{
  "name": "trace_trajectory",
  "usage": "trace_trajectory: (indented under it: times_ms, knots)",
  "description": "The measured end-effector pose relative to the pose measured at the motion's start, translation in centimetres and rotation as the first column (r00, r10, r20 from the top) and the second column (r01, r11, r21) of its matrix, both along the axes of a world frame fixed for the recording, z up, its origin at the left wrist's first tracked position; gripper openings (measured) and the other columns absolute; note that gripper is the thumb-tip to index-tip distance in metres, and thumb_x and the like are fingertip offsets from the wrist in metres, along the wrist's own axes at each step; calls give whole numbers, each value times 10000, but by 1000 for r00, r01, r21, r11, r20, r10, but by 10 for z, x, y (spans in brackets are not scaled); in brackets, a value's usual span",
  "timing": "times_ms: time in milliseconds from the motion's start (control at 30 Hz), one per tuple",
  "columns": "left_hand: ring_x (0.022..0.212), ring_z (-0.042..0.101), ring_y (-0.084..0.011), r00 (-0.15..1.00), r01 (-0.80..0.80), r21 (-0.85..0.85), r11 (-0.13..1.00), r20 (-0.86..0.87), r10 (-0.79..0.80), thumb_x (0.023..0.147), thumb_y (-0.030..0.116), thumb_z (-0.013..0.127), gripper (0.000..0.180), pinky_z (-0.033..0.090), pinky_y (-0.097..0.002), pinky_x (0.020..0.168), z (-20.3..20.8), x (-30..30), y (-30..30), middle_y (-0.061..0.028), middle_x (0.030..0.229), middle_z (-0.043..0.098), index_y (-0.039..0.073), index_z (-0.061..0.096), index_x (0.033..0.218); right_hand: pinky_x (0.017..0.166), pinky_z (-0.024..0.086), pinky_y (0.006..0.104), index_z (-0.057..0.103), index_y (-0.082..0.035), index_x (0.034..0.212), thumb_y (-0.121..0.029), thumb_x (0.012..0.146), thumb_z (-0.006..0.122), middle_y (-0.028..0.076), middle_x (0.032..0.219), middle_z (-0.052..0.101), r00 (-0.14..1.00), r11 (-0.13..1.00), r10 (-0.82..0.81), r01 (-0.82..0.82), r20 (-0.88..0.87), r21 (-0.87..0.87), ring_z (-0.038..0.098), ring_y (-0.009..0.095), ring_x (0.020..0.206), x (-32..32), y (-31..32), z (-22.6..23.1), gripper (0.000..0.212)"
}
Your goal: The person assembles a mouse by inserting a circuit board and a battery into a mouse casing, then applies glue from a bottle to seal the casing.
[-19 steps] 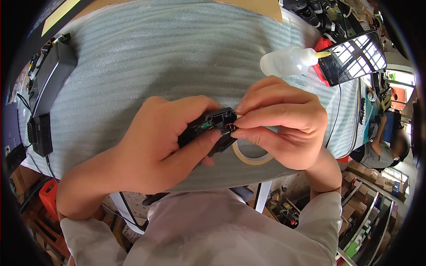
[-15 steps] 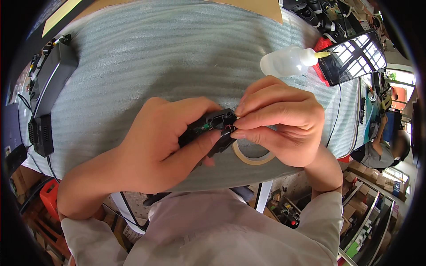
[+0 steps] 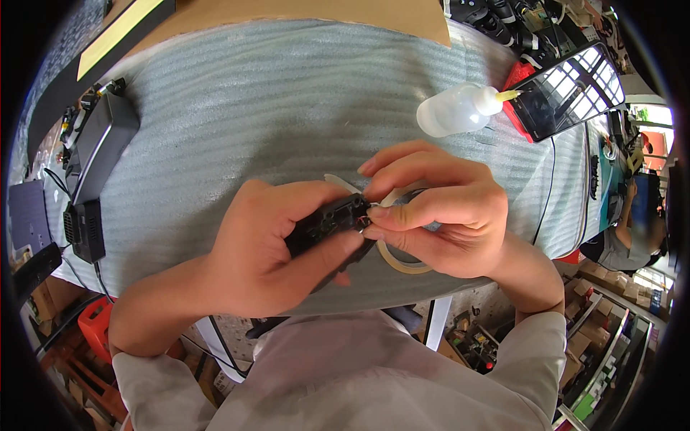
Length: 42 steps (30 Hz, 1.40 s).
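My left hand [image 3: 262, 248] is wrapped round a small black plastic housing [image 3: 327, 224], its thumb lying along the near side. The housing is tilted, and its open face shows moulded recesses. At its right end, the thumb and index finger of my right hand [image 3: 449, 212] are pinched together. A few fine reddish and pale strands [image 3: 365, 221] show beside those fingertips; what exactly is pinched is too small to tell. Behind my right hand lies a cream tape roll [image 3: 402, 264], partly hidden by the fingers.
A translucent squeeze bottle [image 3: 453, 111] with a yellow tip lies right of centre, beside a dark-screened phone or tablet [image 3: 571, 93] on a red support. Grey boxy equipment [image 3: 108, 147] stands at left. Foam sheeting [image 3: 273, 93] covers the table. Another person [image 3: 622, 237] is at far right.
Both hands and the housing sit slightly lower in view. My right hand's fingers have shifted along the housing's right end, and more of the tape roll shows behind them.
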<state>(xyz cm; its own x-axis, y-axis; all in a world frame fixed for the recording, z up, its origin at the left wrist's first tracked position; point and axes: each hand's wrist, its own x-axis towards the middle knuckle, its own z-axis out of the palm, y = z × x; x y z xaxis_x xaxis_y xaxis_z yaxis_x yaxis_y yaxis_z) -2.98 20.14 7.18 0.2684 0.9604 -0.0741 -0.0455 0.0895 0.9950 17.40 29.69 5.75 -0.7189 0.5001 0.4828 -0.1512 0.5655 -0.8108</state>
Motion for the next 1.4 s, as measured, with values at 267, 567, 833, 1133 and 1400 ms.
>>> trace_trajectory:
  times_ms: [267, 567, 833, 1133, 1400]
  knots:
    - [597, 681, -123, 990, -114, 119, 986, -75, 123, 870, 15, 714, 136, 489, -242, 503, -4, 5, -5, -62, 724, 688, -14, 655, 989, 773, 564, 393, 733, -8, 887, 92, 753, 772, 159, 996, 706, 999, 1000, 15, -14, 39, -8, 677, 348, 960, 5, -6, 9, 171]
    - [490, 598, -163, 914, -33, 432, 901, -351, 202, 814, 8, 742, 123, 424, -264, 462, -2, 1, -2, -86, 654, 649, 5, 666, 911, 750, 573, 372, 720, 6, 827, 101, 799, 737, 168, 1031, 697, 999, 998, 30, -31, -21, -50, 691, 324, 923, 6, -12, 9, 100]
    - [465, 575, -165, 885, -32, 518, 855, -382, 265, 792, -7, 745, 157, 407, -252, 444, 1, 3, 0, -82, 638, 636, -12, 670, 931, 526, 484, 288, 693, -40, 823, 61, 792, 747, 120, 999, 701, 995, 999, -44, 41, -89, -30, 644, 219, 659, -1, -16, 1, 118]
    - [457, 586, -161, 915, -14, 418, 908, -361, 181, 782, -21, 726, 97, 405, -248, 437, 6, 2, 1, -72, 588, 613, -5, 680, 866, 557, 528, 287, 702, -31, 817, 62, 781, 754, 133, 952, 711, 998, 997, -54, 51, -39, -62, 679, 253, 669, 2, -18, 2, 112]
    - [402, 523, -171, 883, 94, 498, 862, -442, 159, 756, -4, 750, 108, 382, -263, 397, 7, -1, -1, -61, 546, 569, -1, 687, 842, 685, 581, 281, 743, 13, 895, 125, 765, 741, 175, 988, 723, 993, 965, 114, -115, -17, -235, 721, 203, 798, 10, -11, 12, 172]
